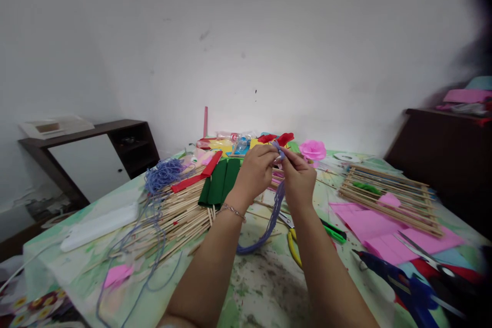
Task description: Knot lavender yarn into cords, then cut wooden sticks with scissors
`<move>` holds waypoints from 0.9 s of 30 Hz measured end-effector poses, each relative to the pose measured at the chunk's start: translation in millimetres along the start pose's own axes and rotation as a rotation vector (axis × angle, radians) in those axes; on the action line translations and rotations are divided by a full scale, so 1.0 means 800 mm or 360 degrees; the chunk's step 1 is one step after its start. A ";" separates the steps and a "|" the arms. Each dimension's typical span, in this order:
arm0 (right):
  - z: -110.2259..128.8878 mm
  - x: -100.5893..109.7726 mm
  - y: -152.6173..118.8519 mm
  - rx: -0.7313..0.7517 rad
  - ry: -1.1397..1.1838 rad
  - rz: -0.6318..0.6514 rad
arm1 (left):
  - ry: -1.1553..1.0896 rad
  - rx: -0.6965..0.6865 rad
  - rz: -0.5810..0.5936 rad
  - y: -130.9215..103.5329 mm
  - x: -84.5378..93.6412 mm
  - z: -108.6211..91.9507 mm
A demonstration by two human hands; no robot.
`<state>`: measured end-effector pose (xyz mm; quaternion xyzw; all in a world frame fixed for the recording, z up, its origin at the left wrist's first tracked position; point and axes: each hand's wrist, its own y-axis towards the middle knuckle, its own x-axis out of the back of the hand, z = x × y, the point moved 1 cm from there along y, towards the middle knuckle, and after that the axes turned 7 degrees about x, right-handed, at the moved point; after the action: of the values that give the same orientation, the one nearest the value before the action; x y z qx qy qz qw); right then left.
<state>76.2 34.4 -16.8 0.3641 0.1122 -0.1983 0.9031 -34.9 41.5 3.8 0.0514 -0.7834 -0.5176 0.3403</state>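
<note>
Both hands meet above the middle of the table, pinching a bundle of purple yarn (pixel 277 210). My left hand (pixel 255 171) is closed on its upper end, with a bracelet on the wrist. My right hand (pixel 299 177) grips the same end from the other side. From there the strands hang in a loop that curves down behind the forearms. The fingertips partly cover the top, so I cannot tell whether it is knotted. Below the right hand lie yellow-handled scissors (pixel 294 248) and a green cutter (pixel 333 231).
A tangle of purple yarn (pixel 164 175) rests on wooden sticks (pixel 180 220) at left, beside green paper (pixel 221 184). At right are a stick frame (pixel 388 197), pink paper (pixel 413 236), black-handled scissors (pixel 426 253) and a blue glue gun (pixel 400 282). A pink paper flower (pixel 313 149) stands behind.
</note>
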 end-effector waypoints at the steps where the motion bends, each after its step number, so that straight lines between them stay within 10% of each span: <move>1: 0.000 0.002 0.000 0.0045 -0.0059 -0.0004 | -0.0036 0.0017 -0.0005 0.000 -0.002 -0.001; 7: 0.003 0.006 -0.003 0.0339 -0.0167 -0.0069 | -0.0540 0.0463 -0.0121 0.002 -0.015 -0.004; 13: -0.004 -0.002 -0.002 0.0052 0.0134 -0.0096 | -0.0721 0.0759 -0.0135 0.004 -0.019 0.004; 27: -0.014 -0.002 0.006 -0.0425 0.0436 -0.0016 | -0.0193 0.0302 -0.0332 -0.007 -0.029 0.000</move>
<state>76.1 46.1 -21.4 0.2641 0.2612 -0.1349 0.9186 -18.4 49.1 -11.9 0.1333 -0.8383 -0.4758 0.2303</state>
